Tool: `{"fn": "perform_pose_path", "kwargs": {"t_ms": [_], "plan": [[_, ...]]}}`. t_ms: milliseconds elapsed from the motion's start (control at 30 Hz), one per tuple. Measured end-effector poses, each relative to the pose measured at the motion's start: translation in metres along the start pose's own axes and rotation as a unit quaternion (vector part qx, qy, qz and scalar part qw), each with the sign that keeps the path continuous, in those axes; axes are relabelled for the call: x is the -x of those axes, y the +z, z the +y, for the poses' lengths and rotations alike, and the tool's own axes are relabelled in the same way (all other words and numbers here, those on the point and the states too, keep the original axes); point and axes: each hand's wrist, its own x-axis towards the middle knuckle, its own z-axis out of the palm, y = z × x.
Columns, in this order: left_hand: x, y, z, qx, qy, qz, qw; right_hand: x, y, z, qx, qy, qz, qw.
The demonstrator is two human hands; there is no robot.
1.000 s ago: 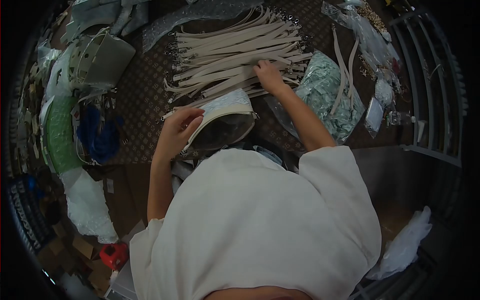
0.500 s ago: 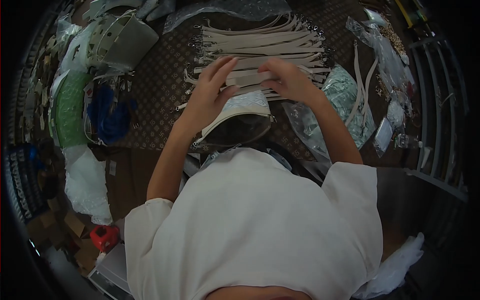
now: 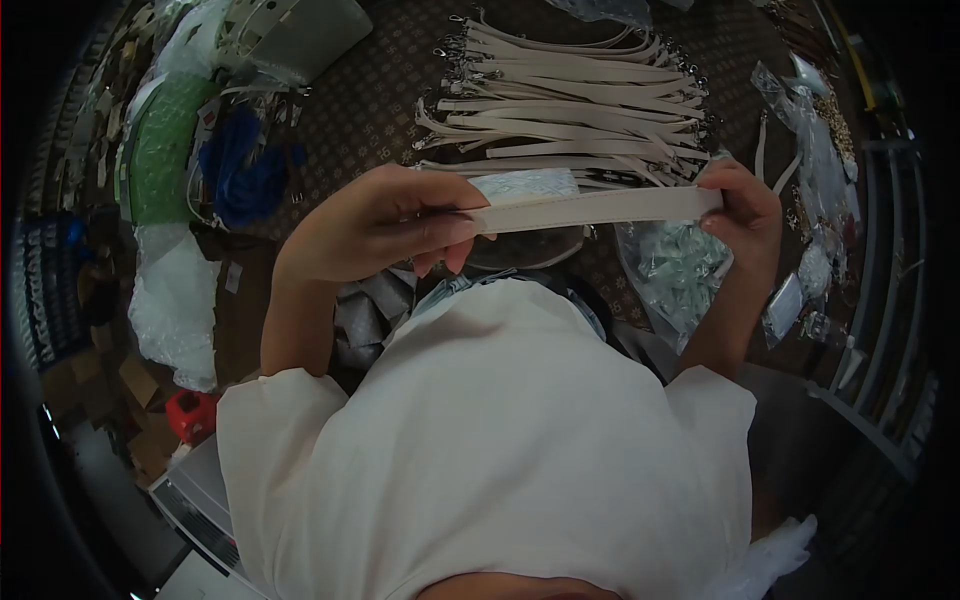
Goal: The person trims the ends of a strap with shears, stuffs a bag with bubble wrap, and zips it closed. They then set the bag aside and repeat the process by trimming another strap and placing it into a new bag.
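A flat cream strap [image 3: 600, 209] with stitched edges is stretched sideways between my two hands, above the near part of the table. My left hand [image 3: 385, 222] pinches its left end between thumb and fingers. At the other end, my right hand [image 3: 745, 212] has thumb and fingers closed on it. Partly hidden behind the strap lies a pouch [image 3: 528, 184] with a pale blue-white patterned panel and a dark opening. Beyond it, a row of similar cream straps [image 3: 580, 95] with metal clasps lies spread on the table.
A clear bag of pale green packets [image 3: 685, 275] lies by my right forearm. To the left are a blue bundle [image 3: 243, 165], green bubble wrap [image 3: 172, 150] and a cream bag [image 3: 300, 40]. Clear plastic bags [image 3: 810, 160] with small brass-coloured parts lie at right.
My hands have come nearer my body and spread apart, the strap now pulled out between them. The camera view has shifted, so the table items appear higher and further right.
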Motion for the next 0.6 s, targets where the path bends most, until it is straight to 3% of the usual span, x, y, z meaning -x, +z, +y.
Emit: {"fn": "perform_pose_path", "kwargs": {"t_ms": [167, 467, 600], "plan": [[0.008, 0.004, 0.000, 0.043, 0.040, 0.003, 0.998, 0.005, -0.002, 0.001, -0.007, 0.007, 0.004, 1.000], [0.012, 0.007, -0.002, 0.073, 0.028, 0.023, 0.997, 0.000, 0.008, -0.013, 0.026, 0.019, -0.024, 0.999], [0.012, 0.012, -0.001, 0.015, 0.020, 0.068, 0.997, -0.004, 0.009, -0.016, 0.105, 0.022, -0.067, 0.992]]}}
